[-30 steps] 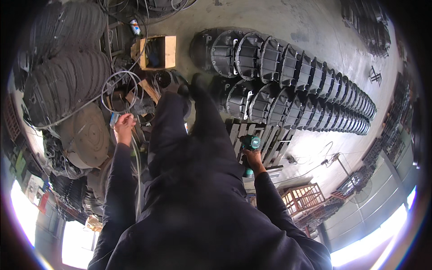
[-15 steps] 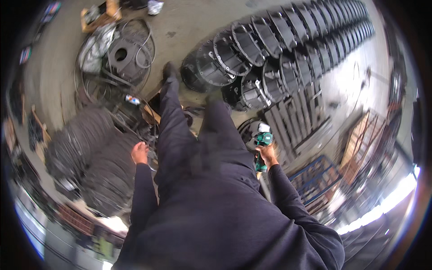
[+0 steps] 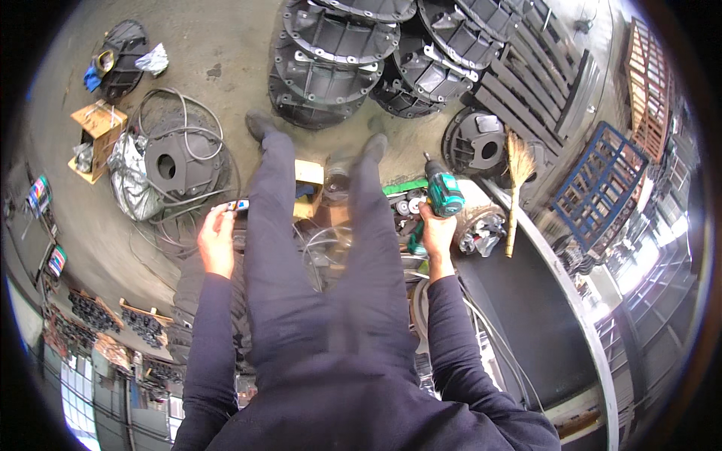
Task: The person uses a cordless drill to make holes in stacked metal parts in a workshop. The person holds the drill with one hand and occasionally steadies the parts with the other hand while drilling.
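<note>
Drill (image 3: 444, 194), cordless, teal and black: right hand (image 3: 436, 234) is closing around its grip, fingers wrapped tight, and the tool is standing upright above the knuckles with its nose pointing up and to the left in the head view. It is hanging just to the right of the person's right leg, over a clutter of small round parts on the floor.

Small flat item (image 3: 235, 204), light with blue and red marks: left hand (image 3: 216, 240) is pinching it at the fingertips, so that it is jutting out toward the left leg; its kind cannot be told.

Cast housings (image 3: 338, 64), dark, round, bolt-holed: lying stacked in rows on the concrete floor (image 3: 226, 45) ahead of the shoes, well apart from both hands.

Straw broom (image 3: 517, 184): leaning near the drill's right side.

Wooden box (image 3: 96, 139): sitting far left, beside a coil of cable (image 3: 180, 120).
</note>
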`<state>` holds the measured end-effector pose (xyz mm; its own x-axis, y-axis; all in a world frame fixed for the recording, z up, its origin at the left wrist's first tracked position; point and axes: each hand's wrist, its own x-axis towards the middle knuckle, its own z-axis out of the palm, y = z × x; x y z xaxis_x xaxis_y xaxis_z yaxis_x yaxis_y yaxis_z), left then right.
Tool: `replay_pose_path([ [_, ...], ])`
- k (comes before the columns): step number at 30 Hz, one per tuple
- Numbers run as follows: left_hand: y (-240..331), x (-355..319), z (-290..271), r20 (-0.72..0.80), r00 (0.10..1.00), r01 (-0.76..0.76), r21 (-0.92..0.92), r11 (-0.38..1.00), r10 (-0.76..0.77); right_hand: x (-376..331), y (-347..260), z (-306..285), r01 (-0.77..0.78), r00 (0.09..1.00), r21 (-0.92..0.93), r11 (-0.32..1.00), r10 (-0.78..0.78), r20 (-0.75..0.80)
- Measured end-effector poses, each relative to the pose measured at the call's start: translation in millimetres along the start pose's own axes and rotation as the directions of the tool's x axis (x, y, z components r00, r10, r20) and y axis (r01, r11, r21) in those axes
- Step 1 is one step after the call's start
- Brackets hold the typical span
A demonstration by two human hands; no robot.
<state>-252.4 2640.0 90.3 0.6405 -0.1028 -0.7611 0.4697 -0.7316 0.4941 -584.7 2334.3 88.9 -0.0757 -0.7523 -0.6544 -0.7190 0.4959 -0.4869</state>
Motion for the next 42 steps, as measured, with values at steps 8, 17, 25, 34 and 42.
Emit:
replay_pose_path([
  [8, 2, 74, 173, 0.404, 0.908, -0.291, 0.426, 0.857, 0.108, 103, 55, 128, -0.163, 0.986, 0.411, 0.897, 0.166, 0.028],
  [17, -32, 140, 291, 0.684, 0.728, -0.607, 0.672, 0.425, -0.041, 185, 112, 208, -0.171, 0.970, 0.614, 0.771, 0.239, -0.031],
  [25, -25, 150, 309, 0.711, 0.704, -0.666, 0.657, 0.354, 0.004, 228, 131, 246, -0.138, 0.974, 0.675, 0.724, 0.223, -0.040],
  [34, -15, 157, 312, 0.721, 0.693, -0.684, 0.645, 0.341, 0.027, 238, 125, 256, -0.183, 0.962, 0.701, 0.689, 0.271, -0.015],
  [42, -10, 171, 311, 0.717, 0.697, -0.679, 0.662, 0.319, -0.003, 246, 127, 264, -0.199, 0.958, 0.731, 0.653, 0.286, 0.006],
])
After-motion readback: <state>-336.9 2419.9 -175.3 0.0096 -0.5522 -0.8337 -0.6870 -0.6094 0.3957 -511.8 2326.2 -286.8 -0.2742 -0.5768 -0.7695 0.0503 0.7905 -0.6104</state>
